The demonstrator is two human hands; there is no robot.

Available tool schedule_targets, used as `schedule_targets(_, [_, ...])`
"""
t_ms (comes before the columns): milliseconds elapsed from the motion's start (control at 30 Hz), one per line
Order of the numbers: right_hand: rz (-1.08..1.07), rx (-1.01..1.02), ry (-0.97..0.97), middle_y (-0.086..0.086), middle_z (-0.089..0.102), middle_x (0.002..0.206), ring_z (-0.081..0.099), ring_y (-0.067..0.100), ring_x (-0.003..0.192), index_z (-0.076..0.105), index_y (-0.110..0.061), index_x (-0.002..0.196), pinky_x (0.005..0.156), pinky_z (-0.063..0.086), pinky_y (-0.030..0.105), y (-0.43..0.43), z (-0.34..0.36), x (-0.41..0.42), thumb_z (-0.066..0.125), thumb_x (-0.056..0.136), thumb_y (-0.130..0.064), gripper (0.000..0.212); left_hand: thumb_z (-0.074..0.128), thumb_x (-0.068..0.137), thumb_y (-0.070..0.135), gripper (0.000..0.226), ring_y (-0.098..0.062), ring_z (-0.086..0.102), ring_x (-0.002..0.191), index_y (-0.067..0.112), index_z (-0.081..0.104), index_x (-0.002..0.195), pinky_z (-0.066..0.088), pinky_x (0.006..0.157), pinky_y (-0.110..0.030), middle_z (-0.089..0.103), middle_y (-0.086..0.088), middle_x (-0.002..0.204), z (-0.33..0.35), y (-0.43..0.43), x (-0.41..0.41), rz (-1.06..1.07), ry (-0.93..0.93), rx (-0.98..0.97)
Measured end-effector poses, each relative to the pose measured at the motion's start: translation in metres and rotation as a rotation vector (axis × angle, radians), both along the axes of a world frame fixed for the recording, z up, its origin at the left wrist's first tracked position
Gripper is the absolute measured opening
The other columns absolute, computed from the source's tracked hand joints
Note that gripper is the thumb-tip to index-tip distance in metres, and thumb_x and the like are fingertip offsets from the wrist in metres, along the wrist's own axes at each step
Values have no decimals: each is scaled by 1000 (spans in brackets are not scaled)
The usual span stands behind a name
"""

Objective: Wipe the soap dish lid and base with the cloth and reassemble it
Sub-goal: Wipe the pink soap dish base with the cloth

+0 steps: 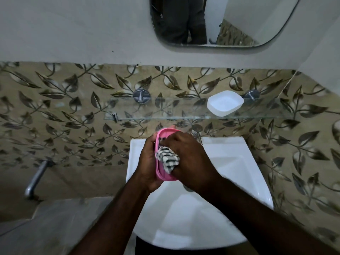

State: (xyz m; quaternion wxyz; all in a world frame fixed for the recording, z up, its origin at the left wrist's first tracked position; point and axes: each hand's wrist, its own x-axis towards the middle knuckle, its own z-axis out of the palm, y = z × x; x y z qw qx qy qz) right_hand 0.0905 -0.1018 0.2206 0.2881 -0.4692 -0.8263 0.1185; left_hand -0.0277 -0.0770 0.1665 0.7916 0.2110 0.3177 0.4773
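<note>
My left hand [147, 162] grips a pink oval soap dish part [161, 173] from its left side and holds it on edge above the white sink [239, 168]. My right hand [189, 157] grips a black-and-white striped cloth [166, 160] and presses it into the hollow of the pink part. The other part of the soap dish, a white rounded piece [224, 103], lies with its hollow up on the glass shelf [147, 109], well above and to the right of both hands. Whether the pink piece is the lid or the base does not show.
A mirror [220, 21] hangs on the wall above the shelf. The sink's tap [197, 136] sits just behind my right hand. A second metal tap [36, 179] sticks out of the leaf-patterned tiled wall at the lower left.
</note>
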Motion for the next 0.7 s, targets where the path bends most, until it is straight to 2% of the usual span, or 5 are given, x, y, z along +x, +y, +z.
schedule_targets(100, [178, -61, -104, 6, 64, 85, 57, 21, 79, 70, -9, 86, 72, 48, 34, 8, -2, 14, 69, 63, -2, 24, 42, 89, 52, 57, -28, 70, 96, 9, 77, 96, 50, 91, -41, 72, -17, 105, -4, 1, -3, -14, -19, -42])
schedule_targets(200, [-19, -142, 172, 2, 64, 80, 55, 13, 72, 71, -11, 84, 65, 41, 9, 9, 2, 17, 71, 62, 6, 27, 60, 75, 52, 67, -34, 59, 116, 7, 63, 123, 42, 101, -48, 62, -20, 127, -5, 2, 2, 24, -30, -47])
schedule_targets(400, [-53, -9, 195, 12, 68, 87, 58, 15, 79, 72, -3, 93, 72, 37, 8, 7, 1, -4, 68, 66, 4, 28, 34, 95, 43, 64, -20, 72, 67, 10, 77, 62, 56, 54, -24, 74, -8, 67, 2, 6, 6, 14, -41, 16])
schedule_targets(567, [179, -58, -110, 1, 69, 90, 61, 19, 86, 72, -18, 93, 78, 44, 29, 7, -6, 17, 59, 66, -19, 30, 42, 89, 51, 61, -35, 67, 102, 2, 69, 114, 49, 89, -41, 70, -18, 113, 0, 1, 2, 14, -25, -106])
schedule_targets(700, [-266, -123, 159, -4, 65, 84, 62, 17, 80, 71, -22, 89, 65, 38, 14, 7, 0, 14, 72, 64, -9, 28, 44, 84, 46, 59, -30, 69, 101, 1, 66, 115, 52, 80, -37, 67, -16, 120, 8, -3, 10, -9, -57, -71])
